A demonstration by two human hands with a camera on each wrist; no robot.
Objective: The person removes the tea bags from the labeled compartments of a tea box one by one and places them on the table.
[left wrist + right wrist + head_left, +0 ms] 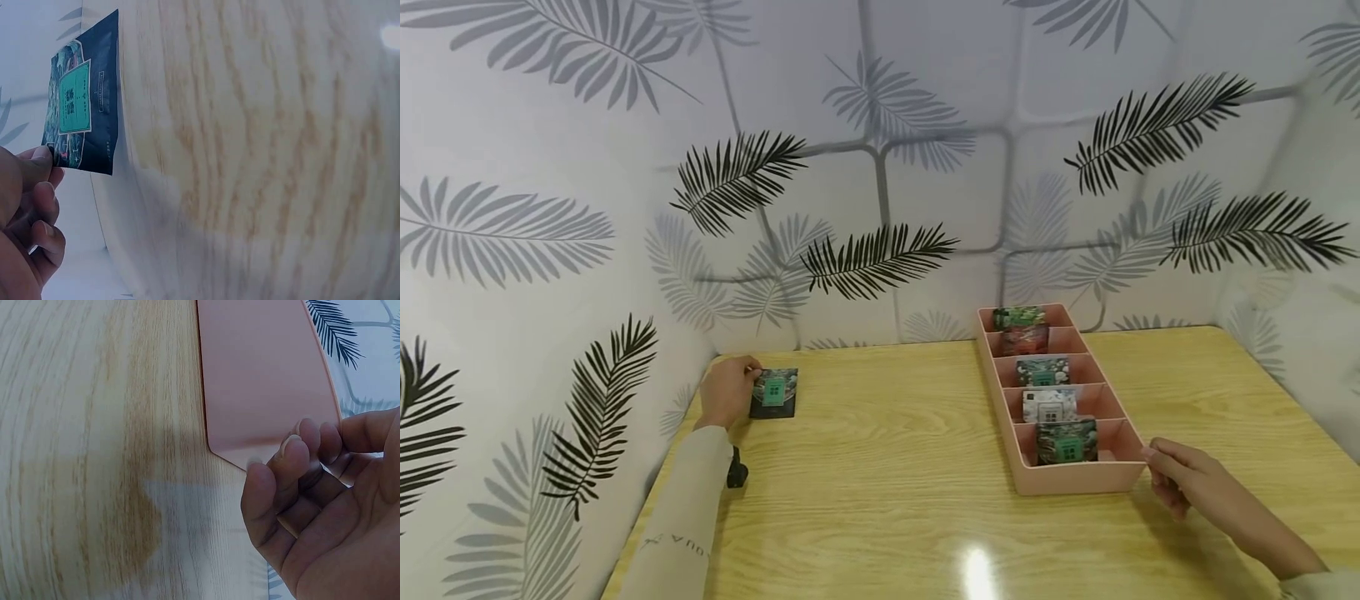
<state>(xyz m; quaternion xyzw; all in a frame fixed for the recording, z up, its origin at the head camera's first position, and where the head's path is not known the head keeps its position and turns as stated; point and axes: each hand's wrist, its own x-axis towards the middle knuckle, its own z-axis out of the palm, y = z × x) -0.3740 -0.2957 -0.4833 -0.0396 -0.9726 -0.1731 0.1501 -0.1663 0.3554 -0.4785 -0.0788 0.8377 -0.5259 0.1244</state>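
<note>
My left hand [725, 393] pinches a dark sachet with a green label [774, 392] by its edge, at the table's far left. In the left wrist view the sachet [100, 106] stands tilted up, thumb and forefinger on one corner and the other fingers curled below. At the right, my right hand [1198, 487] grips the near right corner of a long pink divided box [1078, 479] between thumb and forefinger. Its other fingers curl loosely beside the box wall [269, 375]. Each compartment holds a sachet; the nearest sachet [1066, 442] is dark with a green label.
Behind the box's front sachet stand a white sachet [1049, 407], a dark one with white flecks [1042, 372], a red one [1026, 340] and a green one [1018, 317]. The wooden table [880, 450] ends at a leaf-patterned wall covering [925, 192].
</note>
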